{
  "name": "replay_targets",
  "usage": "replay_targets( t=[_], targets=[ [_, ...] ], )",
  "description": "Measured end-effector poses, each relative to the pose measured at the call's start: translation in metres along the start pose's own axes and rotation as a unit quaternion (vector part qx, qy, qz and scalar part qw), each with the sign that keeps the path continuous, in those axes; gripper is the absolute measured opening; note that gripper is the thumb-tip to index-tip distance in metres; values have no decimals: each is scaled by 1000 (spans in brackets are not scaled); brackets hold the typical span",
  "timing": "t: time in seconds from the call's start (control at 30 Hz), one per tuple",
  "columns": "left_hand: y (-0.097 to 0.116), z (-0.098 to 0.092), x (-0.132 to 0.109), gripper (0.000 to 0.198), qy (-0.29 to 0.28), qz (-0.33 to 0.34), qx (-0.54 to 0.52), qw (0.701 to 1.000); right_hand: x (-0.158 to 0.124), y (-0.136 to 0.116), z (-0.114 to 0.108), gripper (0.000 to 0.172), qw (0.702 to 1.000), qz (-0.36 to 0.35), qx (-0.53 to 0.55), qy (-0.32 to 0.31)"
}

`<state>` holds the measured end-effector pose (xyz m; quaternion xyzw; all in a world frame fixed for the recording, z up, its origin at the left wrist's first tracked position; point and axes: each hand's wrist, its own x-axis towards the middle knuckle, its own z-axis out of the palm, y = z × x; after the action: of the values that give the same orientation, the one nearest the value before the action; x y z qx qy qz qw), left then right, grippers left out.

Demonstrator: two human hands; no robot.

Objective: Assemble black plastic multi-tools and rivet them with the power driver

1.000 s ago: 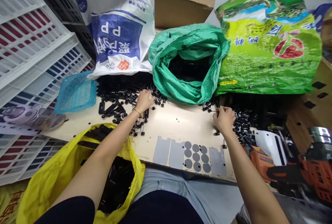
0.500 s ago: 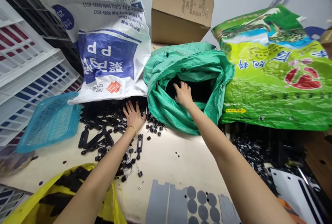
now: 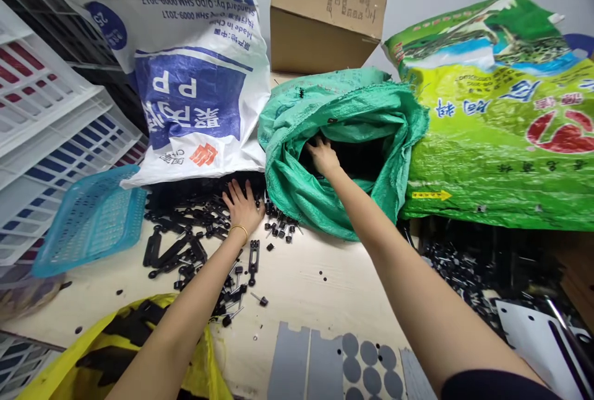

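Sack [image 3: 301, 202], mouth [image 3: 366, 162] facing viewer, stretched crosswise

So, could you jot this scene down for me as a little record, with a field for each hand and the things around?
Left hand: palm down, fingers spread, over loose black parts
Right hand: in the mouth of the green sack; whether it grips anything is unclear
Left side: blue basket, white printed sack
Right side: green-yellow bag
Behind: cardboard box
Front left: yellow bag with black pieces
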<state>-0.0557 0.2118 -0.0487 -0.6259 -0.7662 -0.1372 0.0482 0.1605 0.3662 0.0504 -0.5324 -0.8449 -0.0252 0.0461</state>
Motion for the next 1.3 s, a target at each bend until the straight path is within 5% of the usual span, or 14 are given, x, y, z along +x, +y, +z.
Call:
replay_targets(
  t=[0.2, 0.4, 0.63, 0.8, 0.93, 1.17, 1.3],
  targets=[
    [2, -4, 1, 75, -5, 4, -6, 1000, 10, 3, -11, 47, 1000, -17, 6, -9],
    [2, -4, 2, 75, -3, 2, -15, 1000, -17, 24, -14, 57, 999, -45, -9, 9],
    [0, -3, 3, 77, 0, 6, -6, 1000, -54, 39, 5, 63, 982, -49, 92, 160],
    [-1, -1, 2, 76, 2, 6, 2, 1000, -100, 43, 1, 59, 930, -25, 231, 284],
    [-1, -2, 0, 77, 0, 9, 2, 1000, -149, 43, -8, 60, 883, 96, 325, 326],
    [-1, -7, -5, 75, -5, 4, -16, 1000, -252, 47, 9, 73, 727, 300, 491, 375],
    [2, -14, -10, 74, -7, 0, -30, 1000, -308, 41, 25, 67, 737, 350, 421, 396]
  ],
)
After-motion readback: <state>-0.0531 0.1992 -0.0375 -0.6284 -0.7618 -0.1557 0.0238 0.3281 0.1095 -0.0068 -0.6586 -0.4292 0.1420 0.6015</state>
